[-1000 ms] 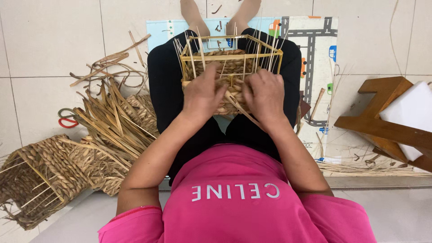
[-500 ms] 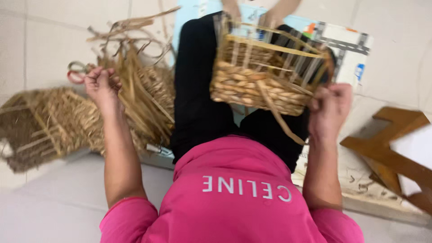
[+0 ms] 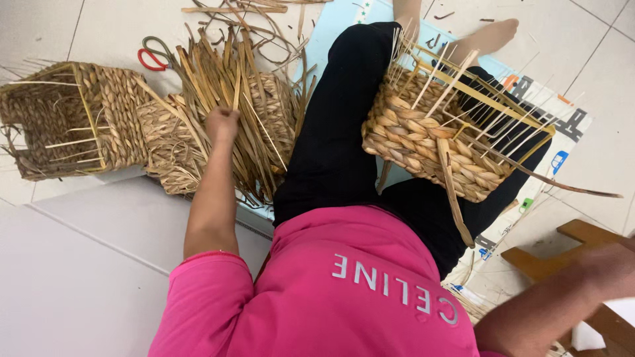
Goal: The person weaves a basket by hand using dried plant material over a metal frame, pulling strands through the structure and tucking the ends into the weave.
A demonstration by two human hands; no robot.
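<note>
A half-woven basket (image 3: 423, 142) of braided straw on a yellow stick frame rests tilted on my lap, over black trousers. Loose strands trail from it, one long one toward the right. My left hand (image 3: 222, 125) is stretched out to the left, its fingers closed in a pile of dried flat straw strips (image 3: 228, 86) on the floor. My right hand (image 3: 612, 264) is out at the right edge, blurred, beside a wooden stool (image 3: 562, 254); what it holds does not show. Neither hand touches the basket.
A finished-looking woven basket with a wire frame (image 3: 63, 119) lies on its side at far left, another woven piece (image 3: 165, 142) beside it. Red-handled scissors (image 3: 153, 56) lie behind the strips. A printed play mat (image 3: 562, 125) lies under my legs on the tiled floor.
Both hands have left the basket, where they were weaving a second ago. My left hand went out to the strip pile; my right hand swung out to the right. The view turned left.
</note>
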